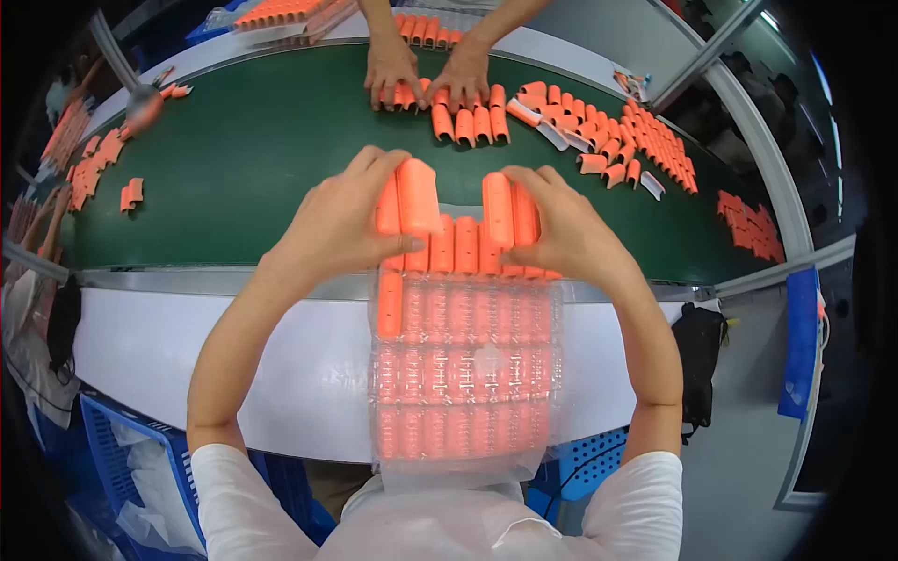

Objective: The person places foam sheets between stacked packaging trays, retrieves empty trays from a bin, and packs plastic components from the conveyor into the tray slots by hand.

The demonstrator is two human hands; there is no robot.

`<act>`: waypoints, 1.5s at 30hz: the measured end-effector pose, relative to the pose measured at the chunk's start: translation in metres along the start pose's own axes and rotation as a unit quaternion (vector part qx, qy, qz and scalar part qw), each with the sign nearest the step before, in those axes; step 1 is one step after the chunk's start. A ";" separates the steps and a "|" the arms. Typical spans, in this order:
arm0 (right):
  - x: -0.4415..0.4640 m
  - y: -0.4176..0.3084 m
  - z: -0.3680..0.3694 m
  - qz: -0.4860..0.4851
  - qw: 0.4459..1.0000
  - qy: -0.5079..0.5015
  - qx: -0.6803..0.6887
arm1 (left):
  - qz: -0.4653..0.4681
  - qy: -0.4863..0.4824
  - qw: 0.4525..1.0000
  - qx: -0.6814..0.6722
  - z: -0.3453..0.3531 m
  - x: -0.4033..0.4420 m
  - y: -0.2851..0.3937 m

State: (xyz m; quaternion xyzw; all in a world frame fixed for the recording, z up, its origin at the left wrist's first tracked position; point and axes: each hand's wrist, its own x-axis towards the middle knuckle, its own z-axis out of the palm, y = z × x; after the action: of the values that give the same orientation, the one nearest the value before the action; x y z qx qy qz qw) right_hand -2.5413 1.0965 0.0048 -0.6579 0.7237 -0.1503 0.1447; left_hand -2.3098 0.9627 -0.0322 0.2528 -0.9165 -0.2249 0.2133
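My left hand is closed round a pair of orange curved plastic shells, held upright over the far left corner of a clear plastic blister tray. On the other side, my right hand grips more orange shells above the tray's far right part. Between the hands, a row of orange shells stands in the tray's far end. One bright shell lies in the left column behind that row. Paler orange shapes show through the clear plastic in the nearer rows.
Across the green belt, another person's hands touch a cluster of shells. Many shells lie at the right, others at the left. A white table runs in front; a blue crate stands below left.
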 end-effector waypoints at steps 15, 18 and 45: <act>-0.070 -0.009 0.046 0.048 0.988 -0.140 0.047 | -0.041 -0.199 0.978 0.042 0.045 -0.055 0.057; -0.082 -0.002 0.042 0.043 0.993 -0.075 0.079 | -0.025 -0.133 0.991 -0.002 0.042 -0.065 0.053; 0.241 0.218 0.080 0.032 0.997 -0.048 0.042 | -0.069 -0.085 0.993 0.051 0.152 0.221 -0.125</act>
State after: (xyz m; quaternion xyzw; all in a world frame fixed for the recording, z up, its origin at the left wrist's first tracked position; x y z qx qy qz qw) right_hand -2.7292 0.8741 -0.1602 -0.6344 0.7295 -0.1436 0.2116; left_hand -2.5139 0.7890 -0.1588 0.3059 -0.9220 -0.2125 0.1052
